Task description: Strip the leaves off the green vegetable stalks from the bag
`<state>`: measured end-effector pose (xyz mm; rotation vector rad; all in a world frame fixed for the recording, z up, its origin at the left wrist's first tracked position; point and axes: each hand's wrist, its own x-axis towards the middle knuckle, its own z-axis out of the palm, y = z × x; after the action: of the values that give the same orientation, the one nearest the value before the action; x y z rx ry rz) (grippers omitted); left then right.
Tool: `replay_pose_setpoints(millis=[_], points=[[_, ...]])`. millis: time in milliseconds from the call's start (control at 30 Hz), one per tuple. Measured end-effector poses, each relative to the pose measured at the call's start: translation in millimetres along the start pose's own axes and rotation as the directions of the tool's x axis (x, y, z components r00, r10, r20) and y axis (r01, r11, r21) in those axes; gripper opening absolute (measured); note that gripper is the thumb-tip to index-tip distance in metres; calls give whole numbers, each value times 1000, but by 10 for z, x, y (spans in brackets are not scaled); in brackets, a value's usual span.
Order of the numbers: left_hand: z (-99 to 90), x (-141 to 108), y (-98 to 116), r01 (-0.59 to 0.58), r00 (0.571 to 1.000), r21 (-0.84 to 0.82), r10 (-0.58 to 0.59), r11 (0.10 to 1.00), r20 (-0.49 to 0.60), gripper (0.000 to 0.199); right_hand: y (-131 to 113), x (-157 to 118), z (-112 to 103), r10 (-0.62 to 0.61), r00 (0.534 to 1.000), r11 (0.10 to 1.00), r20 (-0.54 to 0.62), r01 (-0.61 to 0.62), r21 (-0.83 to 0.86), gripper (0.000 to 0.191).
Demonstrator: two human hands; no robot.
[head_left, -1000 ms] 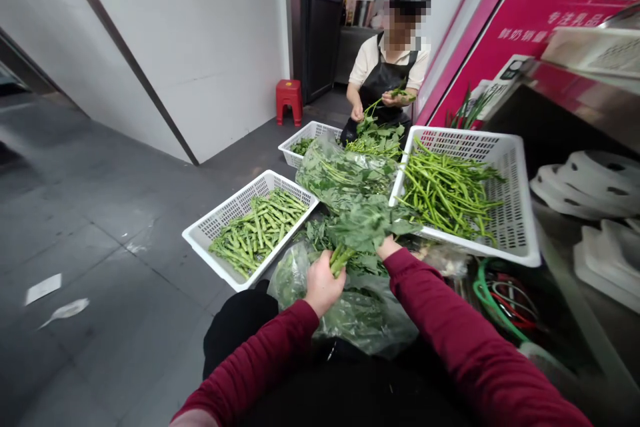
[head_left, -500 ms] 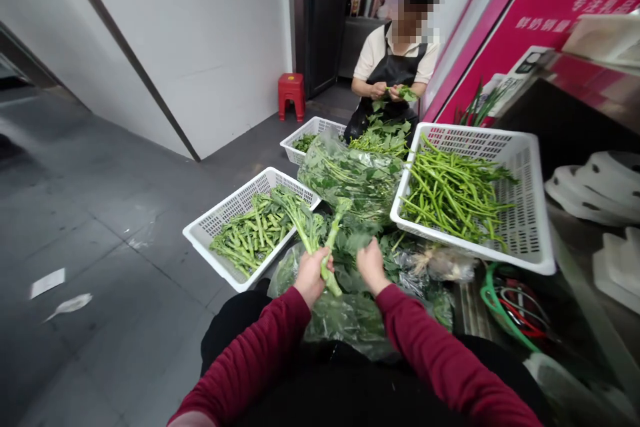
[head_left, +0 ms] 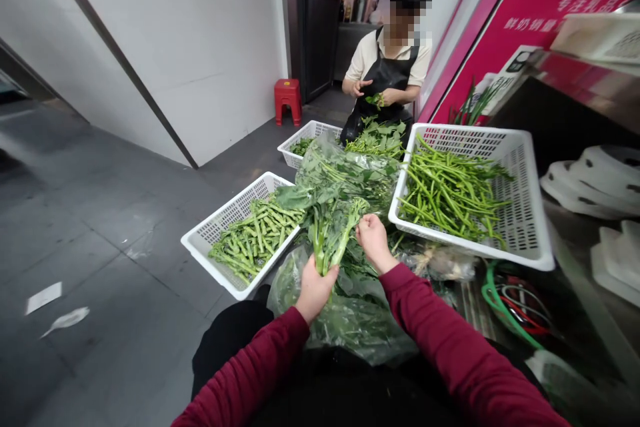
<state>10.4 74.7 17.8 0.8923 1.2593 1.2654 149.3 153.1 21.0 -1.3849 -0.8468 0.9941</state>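
My left hand (head_left: 315, 288) is closed round the lower stems of several broccolini stalks (head_left: 334, 233), held upright with their leaves and small heads at the top. My right hand (head_left: 373, 237) is closed, its fingertips against the side of one stalk just below the head; what they pinch is hidden. Under both hands lies a clear plastic bag (head_left: 357, 330) of leafy greens. To the left, a white basket (head_left: 210, 240) holds cut broccolini stems (head_left: 257, 233).
At right a white basket (head_left: 523, 193) of long green stems (head_left: 447, 190) stands tilted. Bagged greens (head_left: 350, 170) lie ahead. A co-worker (head_left: 387, 73) sits beyond, handling leaves beside another white basket (head_left: 287, 153). A red stool (head_left: 287, 101) stands by the wall; a green-rimmed container (head_left: 493, 297) is at lower right.
The broccolini in my left hand has turned more upright, away from the left basket. My right hand has moved up to the stalk's head; the blurred leaf by it is gone. The co-worker's hands have parted.
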Motion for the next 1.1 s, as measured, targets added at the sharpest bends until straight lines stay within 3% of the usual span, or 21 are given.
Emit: replay_pose_setpoints(millis=[100,167,233,267,300,333,400,467,633,733,833,1000,1033,1100], points=[[12,-33,-9,21,999,-47,-20,999,29,22,-16,-160,-2,-234,972,965,-18,230,-125,11],[9,-32,-35,91,992,-115,-79,989,101,24,2,-303,-58,-389,914,890,113,404,-212,12],[0,-18,-55,142,982,-184,-115,973,150,25,65,-428,-141,-422,843,830,333,508,-233,11],[-6,-9,-58,159,979,-217,-124,963,164,26,112,-463,-192,-391,822,820,414,515,-250,10],[-13,-1,-56,173,975,-250,-130,953,178,26,165,-471,-247,-333,830,819,448,490,-298,10],[-19,5,-50,186,972,-281,-134,942,193,26,215,-450,-306,-267,861,819,433,440,-370,9],[-28,8,-35,212,961,-320,-137,923,239,27,279,-335,-415,-162,945,799,284,295,-524,12],[-31,2,-31,230,952,-324,-143,918,270,28,261,-181,-478,-130,981,799,147,191,-570,23],[-6,-6,-72,124,972,-158,-88,980,216,27,-41,13,-285,-73,995,958,68,89,-273,28],[7,-10,-86,67,985,-78,-53,995,161,27,-138,-4,-112,-157,988,932,-2,147,-332,29],[-12,-56,-84,192,958,-210,-137,959,254,27,-99,-83,-115,-330,944,860,-25,290,-420,24],[-49,-180,-84,472,826,-403,-233,784,513,23,45,-363,-319,-553,833,730,18,495,-471,12],[-45,-191,-84,521,797,-429,-241,738,554,21,67,-433,-323,-552,833,741,32,509,-438,11],[-29,-190,-83,591,754,-465,-248,659,608,16,95,-550,-278,-481,876,836,34,470,-283,11]])
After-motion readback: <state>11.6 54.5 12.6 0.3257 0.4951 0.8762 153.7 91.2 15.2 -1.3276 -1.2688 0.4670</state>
